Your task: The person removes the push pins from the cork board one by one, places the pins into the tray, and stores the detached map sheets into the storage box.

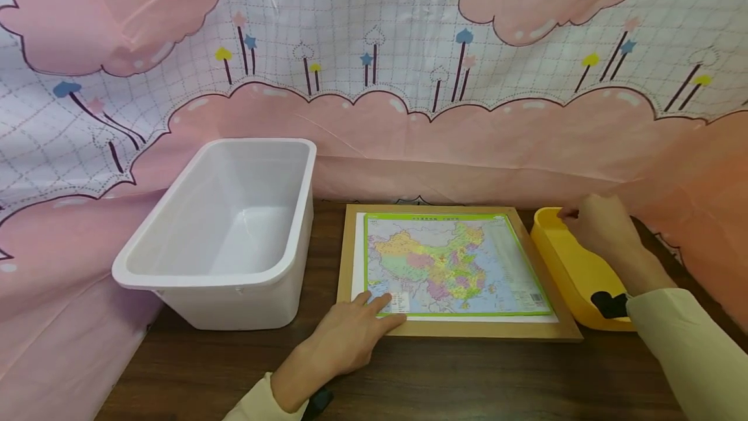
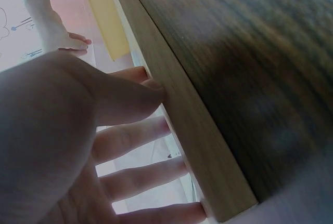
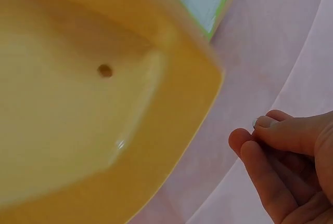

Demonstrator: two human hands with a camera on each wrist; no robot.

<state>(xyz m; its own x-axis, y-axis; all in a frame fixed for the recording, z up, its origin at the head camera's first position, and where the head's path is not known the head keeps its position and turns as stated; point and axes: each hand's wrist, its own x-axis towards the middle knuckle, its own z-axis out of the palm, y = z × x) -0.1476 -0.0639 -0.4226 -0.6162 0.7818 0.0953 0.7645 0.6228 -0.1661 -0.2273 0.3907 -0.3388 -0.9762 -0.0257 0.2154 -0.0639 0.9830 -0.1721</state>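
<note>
A wood-framed board (image 1: 450, 329) bearing a colourful map (image 1: 432, 265) lies flat on the table. My left hand (image 1: 345, 336) (image 2: 119, 130) rests at its near left corner, fingers spread over the frame and map edge, thumb against the frame's side. Over the far end of the yellow tray (image 1: 575, 271) (image 3: 192, 99) is my right hand (image 1: 608, 239) (image 3: 291, 167), its thumb and fingertips pinched on a small pale thing (image 3: 255, 122), mostly hidden. A small brown spot (image 3: 105, 70) shows on the tray's floor; whether object or hole, I cannot tell.
A deep white tub (image 1: 295, 258) stands left of the board. The yellow tray stands close along the board's right side. Behind everything hangs a pink and white patterned cloth (image 1: 374, 135). Dark wooden table (image 1: 444, 375) shows in front of the board.
</note>
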